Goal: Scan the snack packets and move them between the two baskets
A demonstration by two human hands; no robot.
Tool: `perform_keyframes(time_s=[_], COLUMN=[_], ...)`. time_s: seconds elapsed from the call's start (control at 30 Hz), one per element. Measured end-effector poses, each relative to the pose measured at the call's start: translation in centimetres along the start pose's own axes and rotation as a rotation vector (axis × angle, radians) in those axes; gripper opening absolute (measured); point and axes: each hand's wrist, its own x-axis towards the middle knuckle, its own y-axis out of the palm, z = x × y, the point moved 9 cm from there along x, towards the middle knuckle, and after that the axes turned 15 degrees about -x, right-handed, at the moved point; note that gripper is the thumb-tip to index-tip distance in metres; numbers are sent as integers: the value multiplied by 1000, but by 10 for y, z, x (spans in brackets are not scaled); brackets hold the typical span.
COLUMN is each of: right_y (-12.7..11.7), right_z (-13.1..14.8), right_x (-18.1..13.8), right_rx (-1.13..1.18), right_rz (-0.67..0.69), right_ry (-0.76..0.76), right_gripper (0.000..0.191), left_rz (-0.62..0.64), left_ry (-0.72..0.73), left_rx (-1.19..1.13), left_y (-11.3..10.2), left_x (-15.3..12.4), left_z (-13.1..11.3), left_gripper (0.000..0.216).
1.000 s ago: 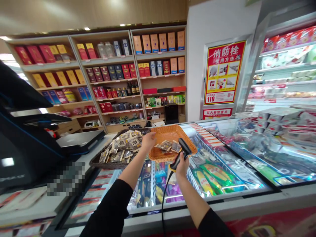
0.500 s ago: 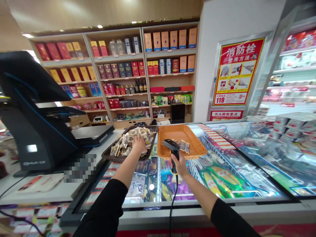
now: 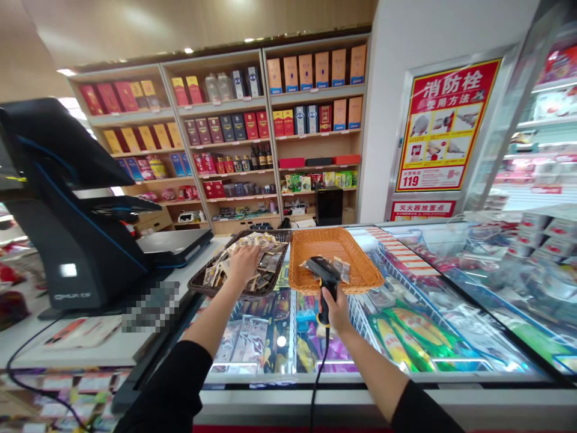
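Observation:
My left hand (image 3: 244, 263) lies over a heap of small sealed packets (image 3: 265, 240) in a dark brown wicker basket (image 3: 195, 285). Its fingers look laid out on the packets, and I see nothing gripped in them. A black handheld barcode scanner (image 3: 325, 270) is in my right hand (image 3: 338, 310), whose fingers wrap its handle; a cord hangs from it. The scanner head is over the near side of an orange wicker basket (image 3: 363, 264). A few packets (image 3: 342, 268) lie in that basket, partly hidden behind the scanner.
Both baskets rest on a glass-topped freezer (image 3: 455, 288) full of packaged goods. At left stand a black checkout terminal (image 3: 72, 240) and a flat scale (image 3: 175, 242) on a white counter (image 3: 108, 346). Shelves of boxes (image 3: 238, 129) line the back wall.
My left hand has shifted slightly left across the packets. My right hand has brought the scanner a little nearer and lower. The view has turned slightly left.

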Motion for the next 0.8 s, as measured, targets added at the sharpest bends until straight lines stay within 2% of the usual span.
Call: perform_keyframes(time_s=[0.07,0.1,0.2,0.27,0.33,0.4,0.57,0.8], right_y=[-3,-6,-15,-21,-22,-19,-10,-11], right_z=[6,10,23,28,30,28,22,18], right_x=[1,2,5,7,8,9,7,8], right_rx=[-106,-183,-445,-579,-649,-685,-724,-778], right_rz=[26,43,71,67,75,94,144,163], right_ry=[-43,-72,-152,-179,-190,-184,-167,-147], right_gripper=[24,23,21,23,26,27,27,30], left_rz=[-127,-153,-83,-45,-54,-81,-89,-69], left_ry=[-132,-202,-365,-379,-337,-299,-292,-303], left_rx=[-213,-367,-827,-958,-976,-986,-1020,-903], left_y=[1,10,61,89,102,106,105,106], left_x=[9,13,17,15,12,8,3,3], left_z=[4,6,5,2,1,4,9,8], left_gripper=[27,26,21,19,19,21,27,24])
